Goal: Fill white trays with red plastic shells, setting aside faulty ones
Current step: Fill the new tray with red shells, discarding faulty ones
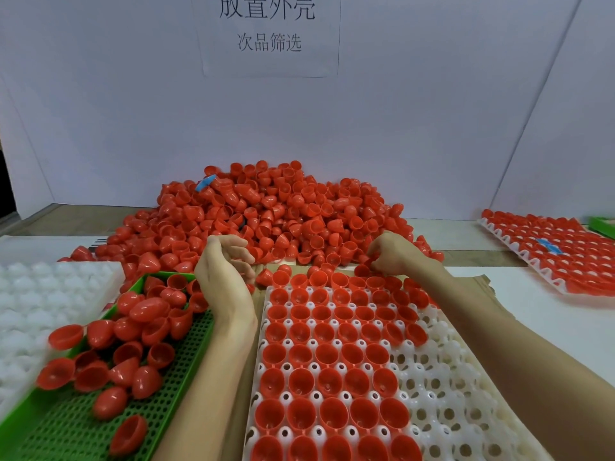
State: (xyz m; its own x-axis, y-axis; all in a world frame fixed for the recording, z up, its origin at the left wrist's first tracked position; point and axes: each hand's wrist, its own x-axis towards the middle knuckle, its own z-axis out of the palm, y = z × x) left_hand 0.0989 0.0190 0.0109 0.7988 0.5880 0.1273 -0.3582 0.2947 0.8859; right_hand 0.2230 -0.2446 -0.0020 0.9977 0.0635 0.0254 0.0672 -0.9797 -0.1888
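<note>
A big pile of red plastic shells (283, 211) lies at the back of the table. In front of me a white tray (442, 377) holds red shells (329, 354) cup-up in its left and far cells, while its right near cells are bare. My left hand (226, 264) sits at the pile's front edge with its fingers curled, and I cannot tell whether they hold a shell. My right hand (396, 252) is at the tray's far edge, its fingertips pinching a red shell (366, 261).
A green perforated tray (186, 371) at the left holds several loose red shells. Beside it lies a stack of white trays (40, 294). A filled tray (545, 257) rests at the far right. A white backboard with a paper sign (269, 34) closes off the back.
</note>
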